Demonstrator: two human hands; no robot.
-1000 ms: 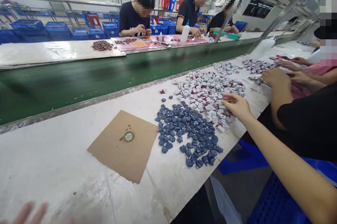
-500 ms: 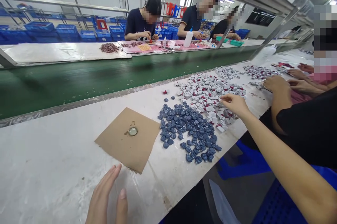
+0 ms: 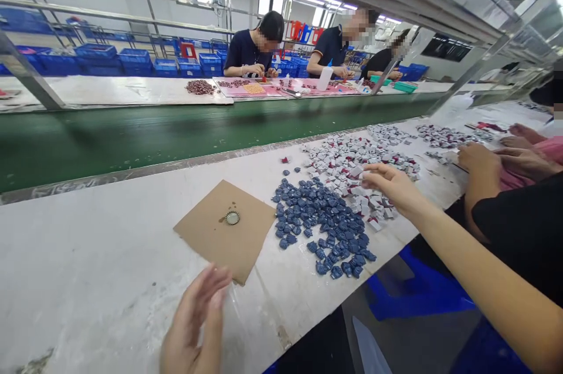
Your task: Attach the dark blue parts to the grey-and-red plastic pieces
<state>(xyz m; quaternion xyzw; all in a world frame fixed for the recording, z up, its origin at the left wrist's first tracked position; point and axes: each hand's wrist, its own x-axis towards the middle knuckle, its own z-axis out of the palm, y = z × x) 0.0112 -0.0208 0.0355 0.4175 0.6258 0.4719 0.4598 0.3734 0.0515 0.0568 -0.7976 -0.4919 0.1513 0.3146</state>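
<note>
the right hand reaches over the pile of white-and-red pieces on the far right part of the counter, its fingers curled together low at the pile's near edge; the left hand hovers empty, fingers spread, just beside the near corner of the cardboard sheet, which carries a small round metal cap; the heap of blue pieces lies between the sheet and the white-and-red pile; picking here looks best done by pinching one piece from the loose edge with thumb and forefinger, then lifting straight up so neighbours are not dragged into the blue heap; whether the right fingers grip a piece i cannot tell, since the tips blend into the pieces beneath; the left hand is cut off at the lower frame edge and smeared; what the cap holds is too small to make out; a co-worker's hands sit just right of the pile.
</note>
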